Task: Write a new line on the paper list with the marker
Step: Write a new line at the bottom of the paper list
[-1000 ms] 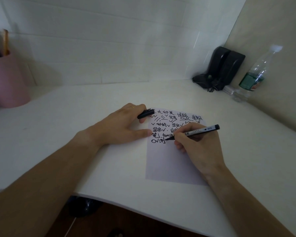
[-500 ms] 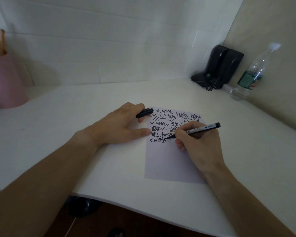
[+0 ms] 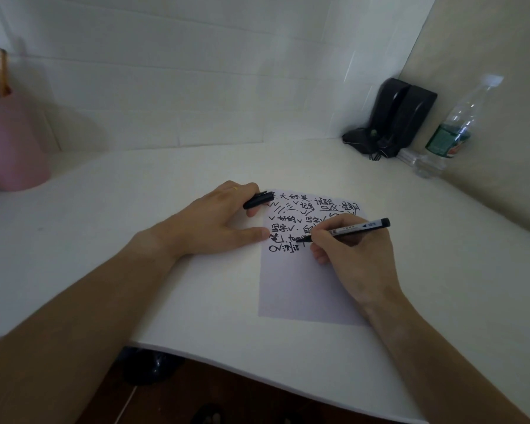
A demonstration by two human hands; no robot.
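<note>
A sheet of paper (image 3: 294, 289) lies on the white desk (image 3: 166, 185), its upper part filled with black handwriting and its lower half blank. My right hand (image 3: 354, 258) grips a black and white marker (image 3: 357, 228), tip down at the right end of the lowest written line. My left hand (image 3: 210, 223) rests flat on the paper's left edge, thumb touching the sheet. Between its fingers it pinches the black marker cap (image 3: 258, 200) over the top left corner of the paper.
A pink cup (image 3: 13, 142) with sticks stands at the far left against the wall. Black speakers (image 3: 393, 117) and a clear water bottle (image 3: 450, 130) fill the far right corner. The desk's front edge curves close to me, with dark floor below.
The marker tip has travelled a little to the right along the lowest line, and more black strokes stand there. My left hand stays put with the cap.
</note>
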